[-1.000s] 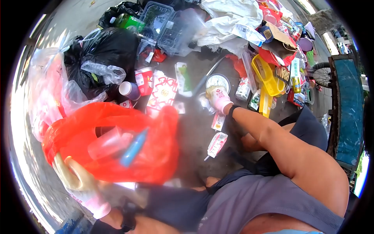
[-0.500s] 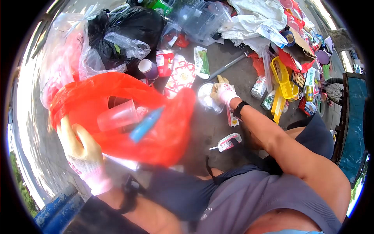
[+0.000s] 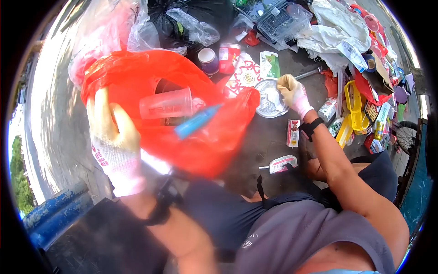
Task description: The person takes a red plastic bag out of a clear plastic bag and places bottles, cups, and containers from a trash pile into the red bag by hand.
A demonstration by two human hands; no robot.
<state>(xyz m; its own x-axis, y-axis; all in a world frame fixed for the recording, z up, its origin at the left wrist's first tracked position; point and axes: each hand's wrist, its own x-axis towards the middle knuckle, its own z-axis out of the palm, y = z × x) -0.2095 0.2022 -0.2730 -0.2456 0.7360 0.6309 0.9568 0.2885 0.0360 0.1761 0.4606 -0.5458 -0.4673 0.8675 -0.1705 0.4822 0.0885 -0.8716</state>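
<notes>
My left hand, in a white and pink glove with cream-coated palm, grips the edge of a red plastic bag, whose mouth gapes. Inside the bag lie a clear plastic cup and a blue item, blurred. My right hand, gloved alike, has its fingers curled together at the right rim of a round clear plastic container. Whatever is between those fingers is hidden. Beside the container are a red and white patterned carton and a green and white packet.
A black bag and a pale pink-filled clear bag sit at upper left. A paper cup and a lidded cup stand nearby. Mixed waste, including a yellow plastic piece, piles up at right. A flattened drink carton lies before me.
The view has shifted, so the ground items appear farther right and higher. My right hand has moved slightly toward the container's right rim, its fingers more curled. The left still holds the red bag.
</notes>
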